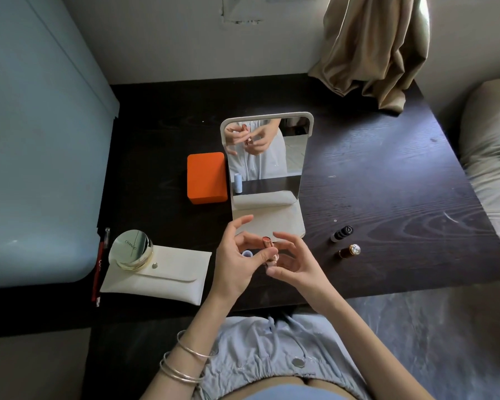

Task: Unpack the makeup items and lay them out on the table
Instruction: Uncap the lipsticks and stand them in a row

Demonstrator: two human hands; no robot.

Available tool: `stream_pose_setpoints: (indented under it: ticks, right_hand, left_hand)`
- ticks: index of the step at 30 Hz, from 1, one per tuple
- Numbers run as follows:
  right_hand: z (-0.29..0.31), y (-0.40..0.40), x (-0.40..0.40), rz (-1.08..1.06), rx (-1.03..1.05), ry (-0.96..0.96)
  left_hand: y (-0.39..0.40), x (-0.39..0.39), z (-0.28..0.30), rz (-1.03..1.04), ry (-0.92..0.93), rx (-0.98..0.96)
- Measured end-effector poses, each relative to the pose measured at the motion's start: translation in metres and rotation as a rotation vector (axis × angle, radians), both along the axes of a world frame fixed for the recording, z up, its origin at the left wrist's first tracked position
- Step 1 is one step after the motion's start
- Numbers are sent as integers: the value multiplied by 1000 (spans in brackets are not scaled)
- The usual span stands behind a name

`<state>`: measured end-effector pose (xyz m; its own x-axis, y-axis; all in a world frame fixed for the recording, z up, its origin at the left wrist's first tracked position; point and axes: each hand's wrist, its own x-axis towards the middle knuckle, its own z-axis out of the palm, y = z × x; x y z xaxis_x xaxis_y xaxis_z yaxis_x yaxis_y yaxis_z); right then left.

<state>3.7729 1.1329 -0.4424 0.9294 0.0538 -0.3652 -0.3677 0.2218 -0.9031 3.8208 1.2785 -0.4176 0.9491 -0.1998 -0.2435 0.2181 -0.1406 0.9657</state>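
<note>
Both my hands hold an uncapped lipstick (267, 244) above the table's front edge, its coral tip up and rose-gold base below. My left hand (237, 261) pinches the tube from the left; my right hand (293, 262) grips the base from the right. A pale blue cap or small bottle (246, 253) peeks out under my left fingers. A cream pouch (168, 280) lies flat at the front left, with a round gold compact (133, 249) resting on its corner. A red pencil (100, 267) lies at the table's left edge.
A standing mirror (267, 157) with a cream base faces me at the centre, an orange box (206, 177) to its left. Two small bottles (341, 233) (350, 251) lie at the right. A beige curtain (378, 53) drapes onto the dark table (387, 183); bedding lies right.
</note>
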Motion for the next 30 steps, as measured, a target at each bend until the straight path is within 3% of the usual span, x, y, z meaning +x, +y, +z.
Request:
stream_pose_setpoints:
  ticks: [7, 11, 17, 22, 30]
  right_hand:
    - [8, 3, 2, 31, 53, -13]
    - [6, 9, 5, 70, -61, -29]
    - [13, 6, 10, 103, 39, -3]
    - [13, 11, 17, 130, -82, -35]
    - [17, 3, 22, 140, 11, -22]
  left_hand:
    - [10, 3, 6, 23, 10, -52]
    - [10, 2, 7, -5, 11, -56]
    - [16, 7, 13, 6, 18, -105]
    - [13, 8, 12, -14, 23, -104]
    - [13, 19, 12, -17, 13, -95]
